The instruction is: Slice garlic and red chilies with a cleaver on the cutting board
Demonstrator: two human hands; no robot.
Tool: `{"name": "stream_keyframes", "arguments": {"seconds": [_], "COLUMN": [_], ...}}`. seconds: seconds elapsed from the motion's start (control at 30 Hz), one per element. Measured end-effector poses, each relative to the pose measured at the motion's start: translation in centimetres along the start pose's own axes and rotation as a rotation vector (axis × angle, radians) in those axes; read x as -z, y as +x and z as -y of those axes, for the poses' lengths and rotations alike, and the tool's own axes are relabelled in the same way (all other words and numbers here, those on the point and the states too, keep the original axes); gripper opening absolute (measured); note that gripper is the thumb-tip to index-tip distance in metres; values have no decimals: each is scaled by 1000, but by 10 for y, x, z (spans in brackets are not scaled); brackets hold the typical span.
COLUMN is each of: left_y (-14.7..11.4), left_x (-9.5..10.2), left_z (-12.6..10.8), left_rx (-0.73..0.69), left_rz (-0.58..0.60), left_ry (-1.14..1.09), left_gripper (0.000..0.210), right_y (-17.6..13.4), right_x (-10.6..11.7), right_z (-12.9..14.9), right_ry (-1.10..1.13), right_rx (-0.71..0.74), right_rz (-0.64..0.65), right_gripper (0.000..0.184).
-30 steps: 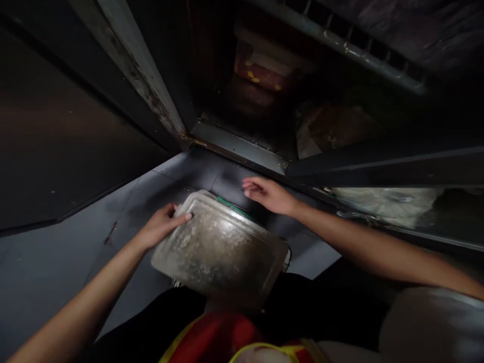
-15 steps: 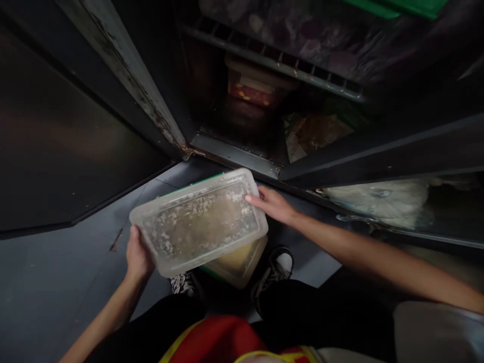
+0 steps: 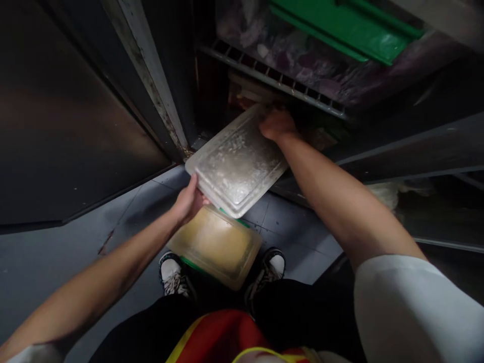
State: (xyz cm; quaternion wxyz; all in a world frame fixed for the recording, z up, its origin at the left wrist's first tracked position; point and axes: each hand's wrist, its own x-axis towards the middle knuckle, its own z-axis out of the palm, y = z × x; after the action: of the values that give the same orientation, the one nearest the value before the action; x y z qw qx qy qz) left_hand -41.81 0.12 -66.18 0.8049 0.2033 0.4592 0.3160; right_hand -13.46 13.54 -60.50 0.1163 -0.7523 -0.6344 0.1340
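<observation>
Left hand (image 3: 192, 200) is clamped on the frosted container's (image 3: 238, 166) near-left end; the far end is touched by the right hand (image 3: 279, 125) (grip cannot be told). It has been carried farther, toward the wire shelf (image 3: 282, 85), leaving the near, yellowish container (image 3: 215, 242) uncovered.

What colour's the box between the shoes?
The box looks yellowish with green edging, clearest in head view.

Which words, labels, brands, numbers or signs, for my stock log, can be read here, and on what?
None can be read.
Held container: pale marks, no legible lettering.
Yellowish container between the shoes: no legible lettering.
Green plastic above the wire rack: no legible lettering.
Elsewhere, shadow and blur could hide small print.
</observation>
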Motion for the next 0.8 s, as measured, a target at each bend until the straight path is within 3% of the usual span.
{"name": "stream_keyframes", "arguments": {"seconds": [0.1, 0.2, 0.3, 0.4, 0.47, 0.57, 0.7, 0.8], "left_y": [44, 63, 53, 45, 53, 83, 117, 115], "left_x": [-16, -19, -17, -20, -24, -27, -18, 3], "left_z": [-41, -55, -30, 1, 9, -2, -14, 0], "left_rx": [-114, -255, -377, -522, -609, -693, -724, -626], "left_rz": [-2, -118, -237, -223, -172, -168, -344, -417], "left_ry": [2, 29, 199, 442, 505, 459, 420, 530], "left_gripper": [59, 61, 61, 63, 62, 51, 49, 45], "right_y": [-22, -45, -62, -75, -80, -78, -63, -49], "right_x": [7, 14, 14, 4, -7, -23, -41, -48], "right_z": [13, 27, 27, 20, 19, 28, 58, 80], "right_ry": [-210, -197, -172, -207, -236, -252, -251, -260], "right_rx": [47, 231, 430, 546, 532, 464, 315, 227], "right_rz": [-45, 80, 264, 324, 266, 149, 26, -33], "right_gripper": [59, 60, 71, 90, 96, 92, 82, 76]}}
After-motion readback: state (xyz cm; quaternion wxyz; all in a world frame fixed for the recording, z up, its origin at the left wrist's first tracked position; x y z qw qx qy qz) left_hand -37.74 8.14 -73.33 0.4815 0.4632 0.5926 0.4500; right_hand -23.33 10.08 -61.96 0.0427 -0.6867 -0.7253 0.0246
